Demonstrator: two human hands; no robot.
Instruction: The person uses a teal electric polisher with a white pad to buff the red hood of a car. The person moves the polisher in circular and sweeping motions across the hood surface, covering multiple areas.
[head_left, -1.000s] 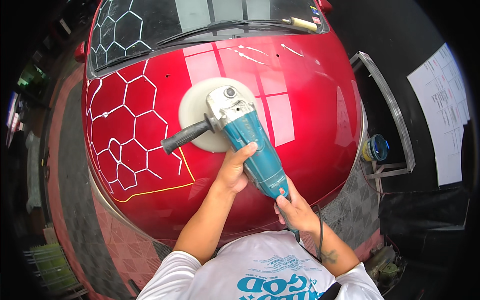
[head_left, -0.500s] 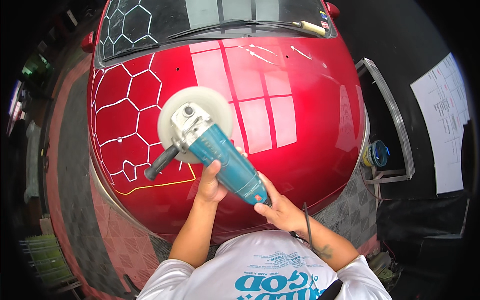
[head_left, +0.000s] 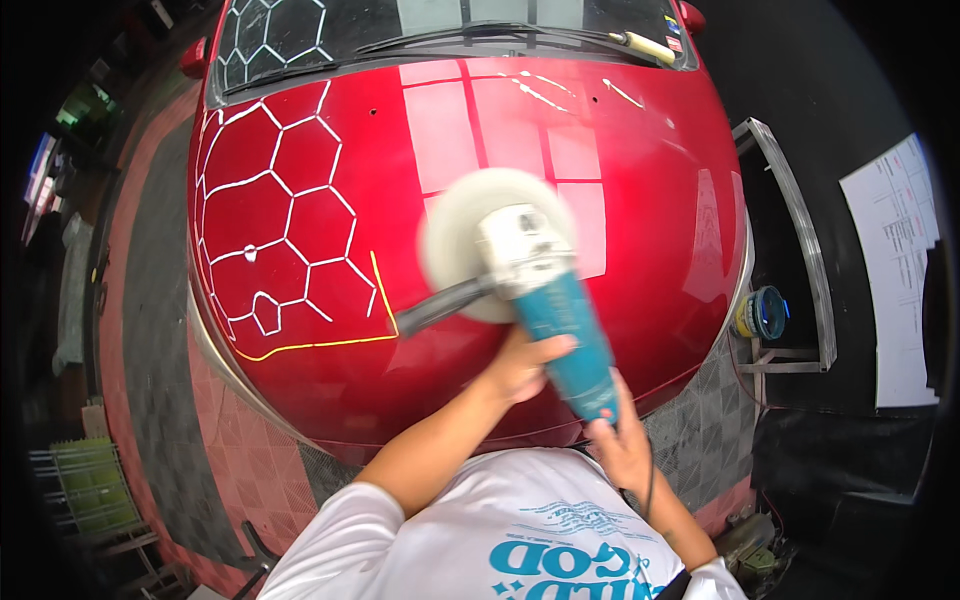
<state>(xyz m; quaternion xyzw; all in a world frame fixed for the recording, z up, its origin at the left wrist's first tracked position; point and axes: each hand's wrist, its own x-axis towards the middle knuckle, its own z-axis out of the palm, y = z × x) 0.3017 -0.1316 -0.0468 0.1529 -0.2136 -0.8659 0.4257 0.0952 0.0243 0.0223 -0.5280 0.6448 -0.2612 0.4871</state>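
So the polisher (head_left: 530,290) sits on the car hood (head_left: 640,200) about mid-hood, pad (head_left: 455,235) down on the panel, with its side handle (head_left: 440,305) sticking out to the left. Left hand (head_left: 525,365) is on the body just behind the pad, right hand (head_left: 620,450) further back at the tail end, nearest the person. Taped lines (head_left: 290,220) lie on the hood's left part, windshield (head_left: 430,25) beyond the hood, and a small tub (head_left: 765,312) sits off the hood's right edge.

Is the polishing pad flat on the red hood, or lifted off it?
Flat on it, apparently: the white polishing pad lies face down against the red hood, with the teal polisher above it.
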